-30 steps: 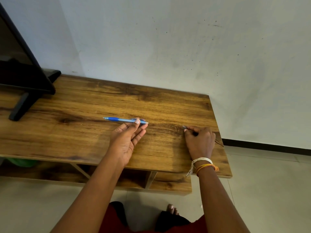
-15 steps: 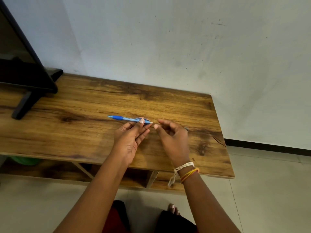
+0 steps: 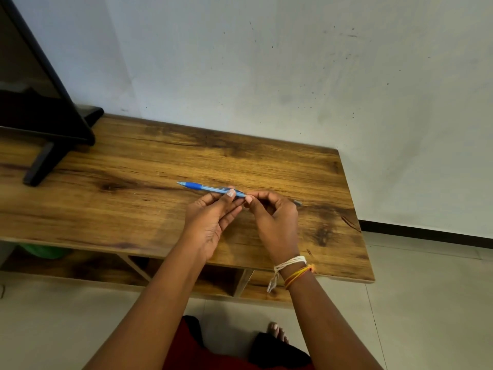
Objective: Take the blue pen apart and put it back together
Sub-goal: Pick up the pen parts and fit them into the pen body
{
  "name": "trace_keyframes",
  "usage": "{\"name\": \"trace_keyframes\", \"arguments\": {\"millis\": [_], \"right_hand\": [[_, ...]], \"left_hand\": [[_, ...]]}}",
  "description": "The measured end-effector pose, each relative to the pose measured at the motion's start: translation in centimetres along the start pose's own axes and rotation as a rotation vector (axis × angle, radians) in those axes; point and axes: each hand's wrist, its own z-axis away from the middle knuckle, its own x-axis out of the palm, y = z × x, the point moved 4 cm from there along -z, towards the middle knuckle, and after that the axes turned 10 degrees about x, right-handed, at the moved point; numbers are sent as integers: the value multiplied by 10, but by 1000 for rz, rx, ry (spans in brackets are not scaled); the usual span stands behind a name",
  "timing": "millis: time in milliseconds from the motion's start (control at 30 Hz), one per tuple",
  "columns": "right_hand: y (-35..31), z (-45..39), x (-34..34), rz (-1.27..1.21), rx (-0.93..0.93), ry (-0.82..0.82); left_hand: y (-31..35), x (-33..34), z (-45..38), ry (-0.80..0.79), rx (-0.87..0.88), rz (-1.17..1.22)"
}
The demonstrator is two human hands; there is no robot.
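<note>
Head view is showing us a wooden table (image 3: pixel 133 209) set against a white wall (image 3: pixel 293 76). At the far left, we are seeing a black television (image 3: pixel 32 97) standing on its black foot (image 3: pixel 40 166) on the tabletop. Below the near left edge, something green (image 3: pixel 45 252) is peeking out from the lower shelf.

Moving right, the blue pen (image 3: pixel 210 188) is lying roughly level over the middle of the table, its tip pointing left and its darker blue grip section near that tip. We are pinching its right part with our left hand (image 3: pixel 210 222), thumb and fingers pressed against the barrel, palm turned up toward the camera.

Just to the right, our right hand (image 3: pixel 274 220) is meeting the pen's right end, thumb and forefinger pressed together on it; what exactly sits between them we cannot tell. White and orange threads (image 3: pixel 293 268) are circling that wrist. Beyond the right hand, a small grey part (image 3: pixel 297 202) is lying on the table, partly hidden by the knuckles.

Below, a bare foot (image 3: pixel 277 332) is resting on the pale tiled floor (image 3: pixel 426 303).
</note>
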Motion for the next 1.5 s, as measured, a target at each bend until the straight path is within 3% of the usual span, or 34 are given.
{"name": "trace_keyframes", "arguments": {"millis": [233,333,467,1033,1233,1300,1500], "right_hand": [[9,-12,-9,21,-1,97],[9,-26,-38,284,-83,283],[24,-44,-71,476,12,400],[39,-56,-89,460,99,314],[30,-48,-85,375,132,366],[19,-43,-70,322,81,318],[-4,-19,-5,227,-50,-83]], "left_hand": [[1,-1,-1,43,-8,11],[4,-4,-1,41,-5,-18],[2,-4,0,35,-22,-45],[0,-2,-3,22,-10,-54],[1,-4,-2,24,-13,-51],[2,-3,-2,27,-13,-32],[0,1,-2,15,6,-18]]}}
